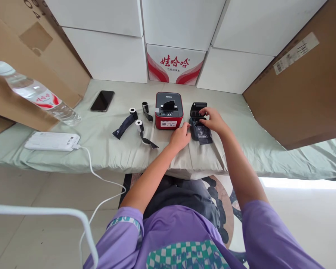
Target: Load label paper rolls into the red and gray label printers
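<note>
A small black printer (198, 110) lies open on the green cloth, its lid up and a dark strip of paper (204, 135) trailing from it toward me. My right hand (214, 120) rests on top of it, fingers curled over its middle. My left hand (180, 137) sits at its left side, fingertips touching the lower edge. Just left of both stands a red and black label printer (169, 110) with its cover open. Three small paper rolls (139, 125) with dark strips unrolled lie further left.
A black phone (102, 101) lies at the back left. A white power bank (52, 141) with a white cable sits at the left front edge, a water bottle (33, 93) above it. White and brown cardboard boxes (302, 89) wall in the surface.
</note>
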Available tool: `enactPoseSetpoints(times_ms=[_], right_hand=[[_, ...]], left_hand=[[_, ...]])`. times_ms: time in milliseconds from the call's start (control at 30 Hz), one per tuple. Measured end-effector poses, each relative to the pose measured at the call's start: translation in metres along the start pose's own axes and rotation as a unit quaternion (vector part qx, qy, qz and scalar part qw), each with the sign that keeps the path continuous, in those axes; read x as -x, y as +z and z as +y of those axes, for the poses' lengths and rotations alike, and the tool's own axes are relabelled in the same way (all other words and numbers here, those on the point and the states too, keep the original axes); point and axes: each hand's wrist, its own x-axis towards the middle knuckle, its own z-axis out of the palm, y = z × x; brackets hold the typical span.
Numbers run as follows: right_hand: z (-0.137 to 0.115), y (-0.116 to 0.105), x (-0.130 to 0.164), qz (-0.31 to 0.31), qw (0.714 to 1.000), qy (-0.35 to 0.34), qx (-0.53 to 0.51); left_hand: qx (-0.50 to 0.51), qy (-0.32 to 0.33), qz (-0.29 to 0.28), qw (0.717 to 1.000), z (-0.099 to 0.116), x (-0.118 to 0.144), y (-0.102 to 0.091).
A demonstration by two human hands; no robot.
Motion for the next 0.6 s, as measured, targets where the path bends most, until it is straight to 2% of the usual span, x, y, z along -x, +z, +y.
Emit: enactPoseSetpoints(times_ms=[167,300,433,600], right_hand=[[-0.007,-0.008,-0.012,0.070,0.996,-0.015,0.048],[-0.020,-0.013,-0.012,0.040,0.998,-0.020,0.055],[-0.032,-0.023,0.025,0.048,0.997,-0.016,0.058],[-0.039,-0.027,0.076,-0.020,0.999,-0.010,0.048]], left_hand=[[0.017,0.009,0.010,1.000,-0.002,-0.001,0.001],[0.021,0.010,0.005,1.000,-0.003,-0.001,0.001],[0.024,0.015,0.003,1.000,-0.004,-0.001,0.001],[-0.007,0.016,-0.003,1.000,-0.003,-0.001,0.001]])
